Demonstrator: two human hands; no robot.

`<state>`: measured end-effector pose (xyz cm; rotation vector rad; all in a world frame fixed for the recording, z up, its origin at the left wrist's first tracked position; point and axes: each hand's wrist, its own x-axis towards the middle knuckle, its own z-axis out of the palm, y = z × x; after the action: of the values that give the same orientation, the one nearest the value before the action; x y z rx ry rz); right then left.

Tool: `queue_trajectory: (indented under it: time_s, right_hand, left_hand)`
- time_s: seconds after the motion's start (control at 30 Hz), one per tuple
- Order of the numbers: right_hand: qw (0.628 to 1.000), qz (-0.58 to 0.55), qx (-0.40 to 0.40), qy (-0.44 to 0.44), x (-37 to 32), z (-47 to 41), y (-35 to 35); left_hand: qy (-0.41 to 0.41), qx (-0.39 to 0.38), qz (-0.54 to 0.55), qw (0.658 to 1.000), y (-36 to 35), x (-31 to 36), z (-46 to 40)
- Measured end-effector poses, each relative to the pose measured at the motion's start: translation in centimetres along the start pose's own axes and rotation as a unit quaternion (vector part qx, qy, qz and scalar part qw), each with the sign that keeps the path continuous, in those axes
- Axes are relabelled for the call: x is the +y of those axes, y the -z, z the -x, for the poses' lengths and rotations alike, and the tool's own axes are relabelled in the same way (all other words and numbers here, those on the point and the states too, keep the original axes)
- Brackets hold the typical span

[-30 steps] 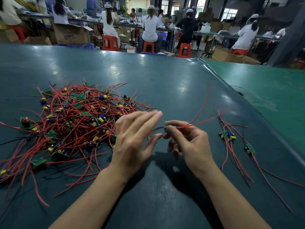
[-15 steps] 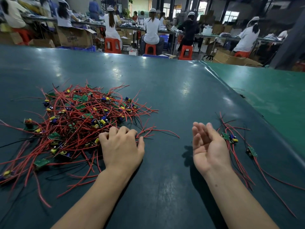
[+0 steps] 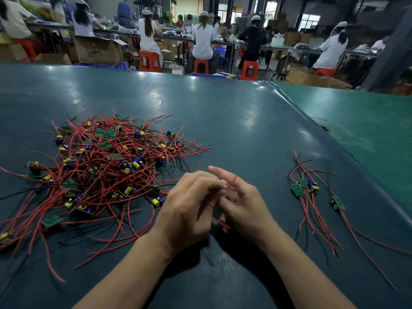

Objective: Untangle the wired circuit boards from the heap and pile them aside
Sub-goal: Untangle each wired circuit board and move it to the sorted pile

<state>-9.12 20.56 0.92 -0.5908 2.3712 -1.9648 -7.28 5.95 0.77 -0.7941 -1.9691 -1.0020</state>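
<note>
Head view, vs half a second ago: both hands have come together at table centre, just right of the heap. Earlier the left hand [image 3: 189, 210] lay knuckles-up on the heap's near edge and the right hand [image 3: 243, 206] was palm-up, fingers straight, near the sorted pile; now they meet with a red wire [image 3: 234, 179] between them. Left-hand fingers are curled in toward the right hand, motion-blurred, so whether they pinch the wire cannot be told. Right-hand fingers are partly bent, index stretched forward with the wire crossing it; more red wire [image 3: 220, 223] shows below between the palms; the actual grip is hidden, cannot tell. No board is visible in the hands. Heap of wired circuit boards [image 3: 100, 170] sits left on the dark green table [image 3: 223, 121], a tangle of red and some black leads with small green boards, yellow and blue parts, unchanged in layout. Sorted pile [image 3: 312, 190] lies well apart on the right near the table edge, a few boards with leads trailing toward the camera, same as before. Containers: open cardboard box [image 3: 98, 51] beyond the far table edge, contents not visible; more cartons [image 3: 312, 79] on the floor at right, contents not visible. Workers on red stools [image 3: 149, 61] sit at far benches.
</note>
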Motion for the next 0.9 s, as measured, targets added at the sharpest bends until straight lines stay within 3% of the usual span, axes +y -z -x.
queue_trajectory:
  time_s: [0.1,0.17,0.27,0.37,0.5,0.63,0.8,0.9]
  right_hand:
    - [0.996,0.000,0.066,0.053,-0.4,-0.2,-0.1]
    - [0.985,-0.115,0.129,0.014,-0.8,-0.4,0.2]
    - [0.918,-0.337,0.199,-0.062,-1.3,-0.8,1.7]
    - [0.867,-0.450,0.179,-0.116,-1.8,-0.8,2.6]
    - [0.858,-0.475,0.105,-0.164,-2.1,-0.5,2.2]
    - [0.897,-0.408,0.040,-0.166,-2.3,-0.2,1.6]
    - [0.966,-0.242,-0.001,-0.095,-1.8,0.3,0.7]
    - [0.997,-0.073,-0.011,-0.038,-1.0,0.4,0.3]
  left_hand:
    - [-0.017,-0.013,-0.002,1.000,-0.1,0.1,-0.4]
    - [-0.026,0.028,-0.018,0.999,0.0,0.1,-0.5]
    - [-0.004,0.010,-0.001,1.000,0.1,0.0,0.2]
    - [0.104,-0.086,-0.010,0.991,-0.7,-0.2,0.6]
    - [0.303,-0.055,0.081,0.948,-0.7,-0.3,-0.2]
    - [0.301,0.038,0.233,0.924,-0.5,0.3,-0.9]
    - [0.295,0.101,0.272,0.910,-0.4,0.2,-1.1]
    - [0.296,0.143,0.288,0.900,-0.5,0.1,-1.0]
